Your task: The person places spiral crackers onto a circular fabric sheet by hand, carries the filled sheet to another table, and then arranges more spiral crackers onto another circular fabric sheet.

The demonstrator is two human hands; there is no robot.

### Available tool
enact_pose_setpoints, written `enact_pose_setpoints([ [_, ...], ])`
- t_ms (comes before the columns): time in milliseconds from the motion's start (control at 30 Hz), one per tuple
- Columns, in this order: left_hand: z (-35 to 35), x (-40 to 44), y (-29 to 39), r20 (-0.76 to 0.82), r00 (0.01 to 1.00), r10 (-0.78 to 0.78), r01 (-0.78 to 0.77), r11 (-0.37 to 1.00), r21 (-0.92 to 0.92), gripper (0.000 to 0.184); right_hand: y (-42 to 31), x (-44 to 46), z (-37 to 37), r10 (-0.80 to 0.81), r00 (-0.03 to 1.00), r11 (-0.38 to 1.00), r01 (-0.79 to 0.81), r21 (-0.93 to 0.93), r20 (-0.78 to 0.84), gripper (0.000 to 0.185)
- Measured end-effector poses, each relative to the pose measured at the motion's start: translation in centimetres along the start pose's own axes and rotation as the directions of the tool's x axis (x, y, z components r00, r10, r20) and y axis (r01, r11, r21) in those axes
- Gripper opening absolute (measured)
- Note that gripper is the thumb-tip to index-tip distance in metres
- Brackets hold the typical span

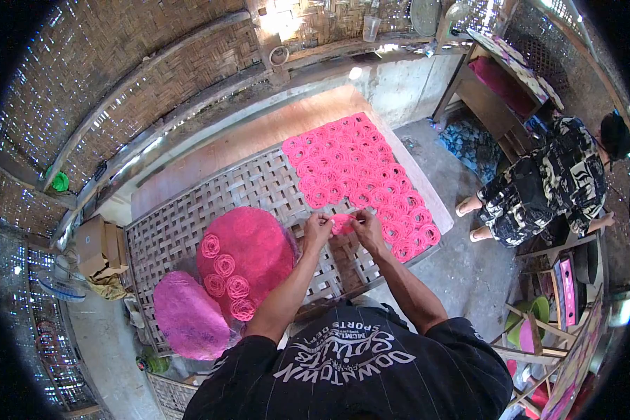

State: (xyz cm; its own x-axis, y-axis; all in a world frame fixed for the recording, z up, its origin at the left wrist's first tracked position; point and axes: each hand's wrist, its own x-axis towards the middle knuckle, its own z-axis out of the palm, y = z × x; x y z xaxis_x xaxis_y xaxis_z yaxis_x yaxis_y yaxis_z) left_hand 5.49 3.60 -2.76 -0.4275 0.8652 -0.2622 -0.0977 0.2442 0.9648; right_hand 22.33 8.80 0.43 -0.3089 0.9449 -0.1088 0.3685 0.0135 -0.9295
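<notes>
Between my two hands, over the woven bamboo table point(224, 185), I hold a small pink coil point(342, 224). My left hand point(318, 229) pinches its left side and my right hand point(366, 227) pinches its right side. Just beyond my hands, rows of overlapping pink coiled rosettes point(350, 164) cover the right part of the woven surface. To the left of my left forearm lies a round pink-red pad point(252, 245) with several loose rosettes point(225, 265) on it. A purple-pink pad point(189, 315) overlaps its lower left side.
A person in black-and-white patterned clothes point(553, 182) is at the right. Cardboard boxes point(99, 245) stand left of the table. A wooden cabinet point(486, 105) is at the back right, with blue material point(469, 150) on the floor beside it. Wooden frames point(539, 336) stand at the lower right.
</notes>
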Motion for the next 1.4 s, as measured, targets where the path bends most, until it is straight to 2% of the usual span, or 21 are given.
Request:
enact_pose_setpoints([
  [67,0.8,1.8,0.0,-0.04,0.999,0.006,-0.001,0.99,0.139,0.018,2.1,2.5,0.5,-0.076,0.994,0.965,0.052,-0.257,-0.083,0.026],
  [167,2.2,3.7,-0.2,-0.135,0.967,0.217,-0.146,0.902,0.406,0.022,1.5,4.8,0.4,-0.244,0.965,0.911,0.193,-0.364,-0.101,0.023],
  [200,2.6,3.7,0.7,-0.132,0.97,0.204,-0.127,0.89,0.437,0.025,1.5,5.4,0.5,-0.312,0.94,0.904,0.249,-0.348,-0.137,0.023],
  [300,3.0,4.1,1.5,-0.106,0.965,0.24,-0.146,0.826,0.544,0.03,1.8,6.8,0.3,-0.233,0.971,0.861,0.176,-0.477,-0.062,0.025],
  [400,2.4,3.5,0.7,-0.116,0.865,0.489,-0.294,0.679,0.672,0.037,1.7,7.1,0.0,-0.153,0.988,0.754,0.11,-0.647,-0.01,0.03],
  [500,-0.6,-1.4,5.2,-0.126,0.948,0.292,-0.158,0.777,0.609,0.038,1.9,6.0,-0.3,-0.308,0.945,0.74,0.167,-0.652,-0.108,0.033],
  [533,-2.3,-2.7,5.2,-0.11,0.953,0.281,-0.163,0.786,0.596,0.036,1.0,5.2,-0.8,-0.321,0.942,0.759,0.192,-0.623,-0.1,0.035],
  [600,-6.3,-5.3,3.9,-0.233,0.922,0.309,-0.081,0.743,0.664,0.035,-0.1,3.3,-1.1,-0.269,0.952,0.861,0.169,-0.479,-0.148,0.034],
  [633,-8.8,-6.9,3.0,-0.3,0.898,0.321,-0.026,0.72,0.694,0.034,0.1,2.3,-0.6,-0.236,0.959,0.904,0.157,-0.397,-0.159,0.034],
  [700,-14.6,-9.2,0.5,-0.385,0.84,0.382,0.105,0.582,0.807,0.036,1.3,0.8,0.0,-0.313,0.94,0.871,0.227,-0.435,-0.136,0.032],
  [767,-19.8,-11.1,-1.7,-0.496,0.74,0.454,0.303,0.434,0.848,0.037,1.6,-0.7,1.4,-0.367,0.926,0.843,0.289,-0.454,-0.093,0.029],
  [800,-21.7,-11.6,-2.6,-0.529,0.687,0.498,0.395,0.356,0.847,0.038,0.8,-1.7,1.6,-0.384,0.921,0.832,0.316,-0.456,-0.063,0.027],
  [900,-24.7,-12.4,-3.8,-0.704,0.517,0.487,0.632,0.337,0.697,0.04,-0.4,-3.2,2.6,-0.333,0.943,0.855,0.312,-0.414,0.022,0.024],
  [933,-25.3,-12.4,-2.7,-0.736,0.595,0.324,0.659,0.328,0.677,0.042,0.0,-3.3,3.1,-0.342,0.939,0.854,0.33,-0.402,0.044,0.024],
  [1033,-26.4,-11.2,-2.9,-0.698,0.632,0.338,0.665,0.226,0.712,0.041,-1.5,-3.3,3.9,-0.347,0.933,0.837,0.356,-0.416,0.098,0.024],
  [1067,-26.9,-10.9,-2.9,-0.714,0.645,0.272,0.677,0.229,0.699,0.038,-2.3,-3.5,4.0,-0.342,0.933,0.828,0.357,-0.432,0.116,0.024],
  [1167,-28.0,-9.9,-2.4,-0.687,0.68,0.256,0.622,0.296,0.725,0.031,-2.6,-3.9,5.1,-0.316,0.941,0.874,0.339,-0.348,0.125,0.023],
  [1267,-29.8,-8.3,-4.3,-0.675,0.722,0.152,0.57,0.423,0.705,0.026,-4.2,-5.1,5.2,-0.255,0.943,0.923,0.303,-0.237,0.213,0.024],
  [1367,-28.3,-8.8,-3.2,-0.635,0.74,0.223,0.425,0.577,0.697,0.023,-4.1,-5.8,5.9,-0.214,0.928,0.929,0.29,-0.23,0.306,0.026],
  [1400,-27.1,-9.3,-2.1,-0.613,0.752,0.244,0.381,0.599,0.705,0.023,-5.1,-6.3,6.4,-0.103,0.937,0.972,0.167,-0.168,0.334,0.028],
])
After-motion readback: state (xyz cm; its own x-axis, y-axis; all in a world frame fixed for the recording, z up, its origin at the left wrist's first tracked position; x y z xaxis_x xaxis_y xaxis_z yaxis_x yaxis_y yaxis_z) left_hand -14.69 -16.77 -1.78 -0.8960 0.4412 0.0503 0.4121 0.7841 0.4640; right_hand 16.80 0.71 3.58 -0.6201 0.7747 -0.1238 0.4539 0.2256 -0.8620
